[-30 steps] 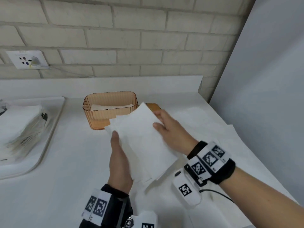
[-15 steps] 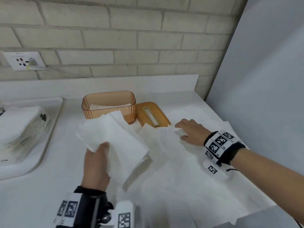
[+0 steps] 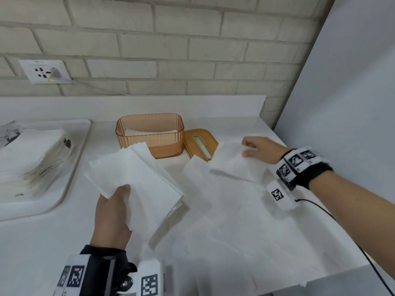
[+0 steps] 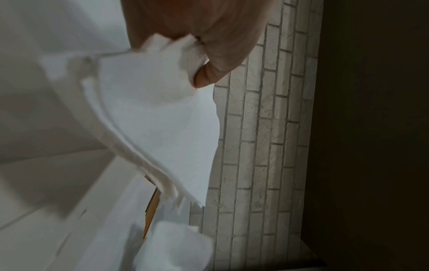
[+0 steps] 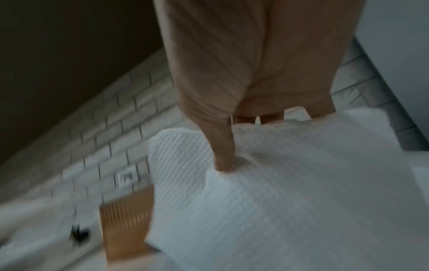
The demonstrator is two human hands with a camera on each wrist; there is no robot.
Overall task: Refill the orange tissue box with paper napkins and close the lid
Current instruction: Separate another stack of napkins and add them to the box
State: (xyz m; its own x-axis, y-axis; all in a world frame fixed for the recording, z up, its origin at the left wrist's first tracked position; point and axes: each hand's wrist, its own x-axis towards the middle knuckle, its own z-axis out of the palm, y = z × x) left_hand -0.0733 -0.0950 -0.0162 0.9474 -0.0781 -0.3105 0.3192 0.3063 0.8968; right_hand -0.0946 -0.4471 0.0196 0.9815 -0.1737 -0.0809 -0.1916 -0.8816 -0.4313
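Note:
The orange tissue box [image 3: 149, 144] stands open at the back of the white counter, with a few white napkins low inside. Its orange lid [image 3: 201, 144] lies flat just right of it, slot up. My left hand [image 3: 113, 212] grips a small stack of napkins [image 3: 136, 180] held in the air in front of the box; the thumb is on top [image 4: 206, 77]. My right hand [image 3: 258, 148] pinches one folded napkin [image 3: 233, 161] lifted just right of the lid, thumb pressed into it [image 5: 225, 161]. More loose napkins [image 3: 245, 227] are spread over the counter's right part.
A white tray [image 3: 70, 178] on the left carries an opened pack of napkins [image 3: 27, 154]. A brick wall with a socket [image 3: 44, 71] runs behind the counter. A grey panel [image 3: 346, 92] closes off the right side. The counter's front right corner is near my right forearm.
My two hands have separated: the left kept the napkin stack and drew it left, while the right reached to the far right and lifted a single napkin off the counter.

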